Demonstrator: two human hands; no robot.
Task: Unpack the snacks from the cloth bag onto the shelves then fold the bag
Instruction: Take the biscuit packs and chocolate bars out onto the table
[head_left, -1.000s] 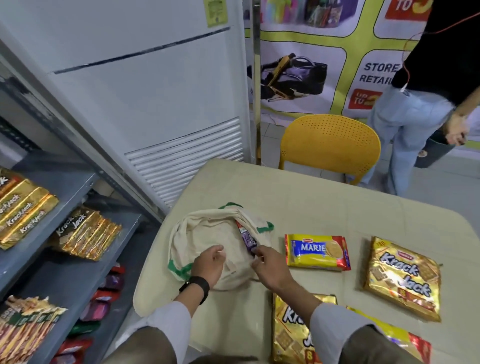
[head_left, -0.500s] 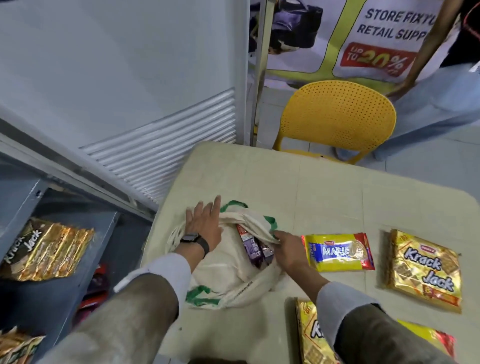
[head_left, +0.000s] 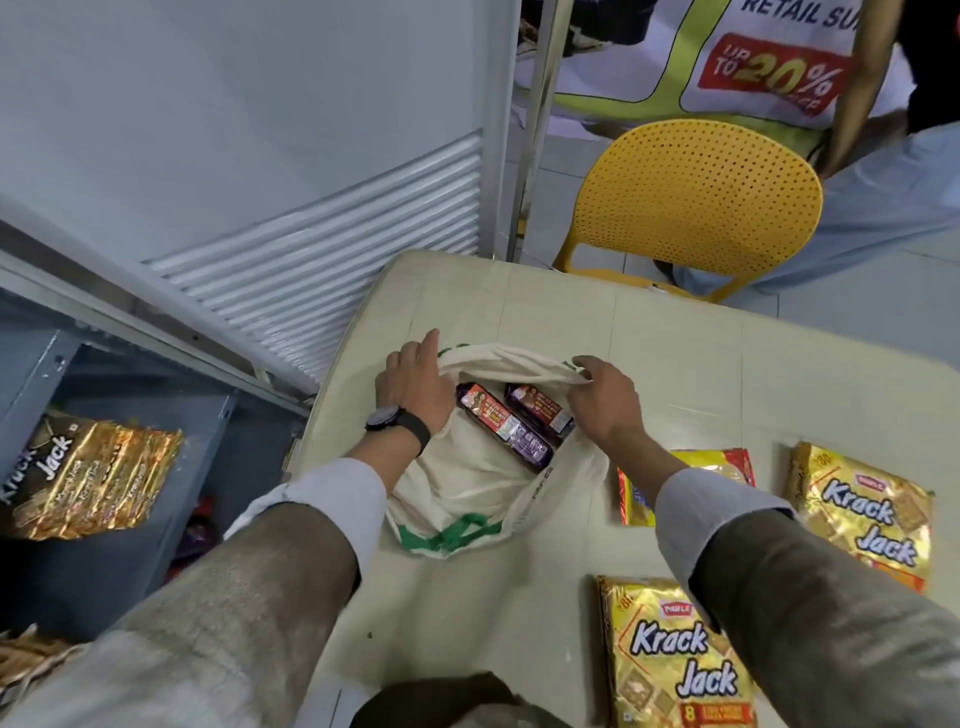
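Head view shows left hand (head_left: 415, 387) and right hand (head_left: 602, 402) pinching the cloth bag (head_left: 467, 488) rim apart on the table (head_left: 675, 374); purple packets (head_left: 504, 426) inside might snag in slack cloth.

A single wide-angle view, worn on the person's head, looks steeply down and forward over both forearms onto a beige table (head_left: 675, 374). It sits close: the sleeves fill the lower frame, and the left hand (head_left: 415, 387) and right hand (head_left: 605, 400) lie near the centre at the cloth bag (head_left: 467, 488). The left edge takes in grey shelves (head_left: 156, 519) below table height; the top reaches a yellow chair (head_left: 696, 197) across the table. Straight lines bow toward the edges.
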